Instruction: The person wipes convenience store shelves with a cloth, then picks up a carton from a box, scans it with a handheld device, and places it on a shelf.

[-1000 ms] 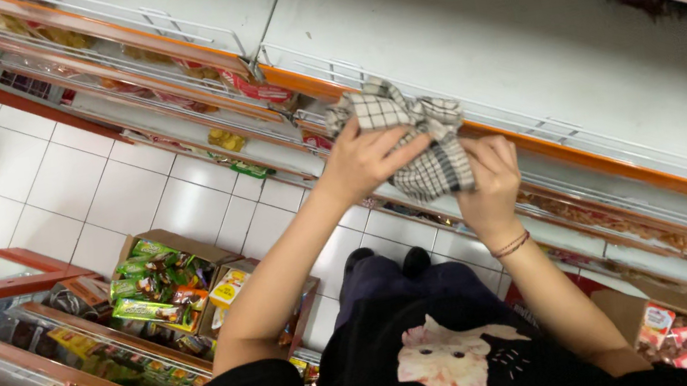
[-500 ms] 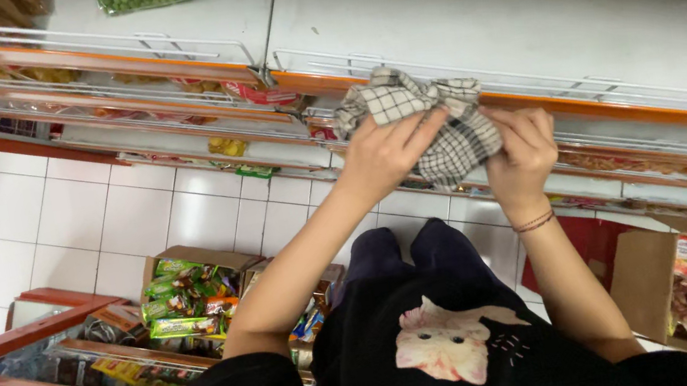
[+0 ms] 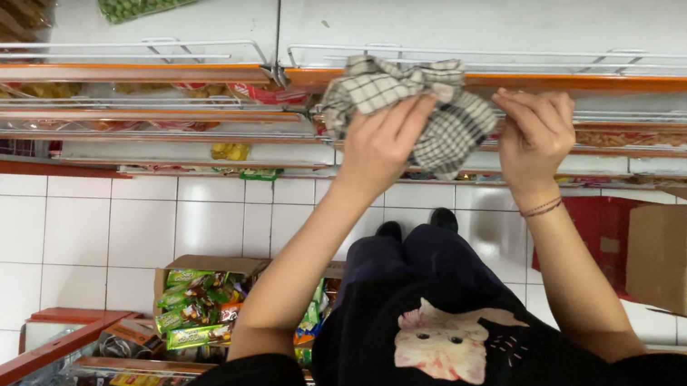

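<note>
A: What's over on the left?

B: An open cardboard box point(image 3: 195, 299) of green snack packets on the white tiled floor point(image 3: 48, 240).

A: And the hands?

B: The left hand point(image 3: 377, 146) lies on a checked cloth point(image 3: 412, 104), fingers curled and clutching it. The cloth sits bunched at the orange front edge of the white shelf point(image 3: 515, 0).

A: The other one?

B: The right hand point(image 3: 535, 135) pinches the cloth's right end. Far right, another box point(image 3: 662, 257) holds red packets.

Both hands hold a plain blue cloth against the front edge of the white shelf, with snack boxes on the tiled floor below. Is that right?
Not quite: the cloth is checked, black and white, not plain blue, as the head view shows. The left hand and right hand do hold it at the white shelf edge, with boxes on the floor.
</note>
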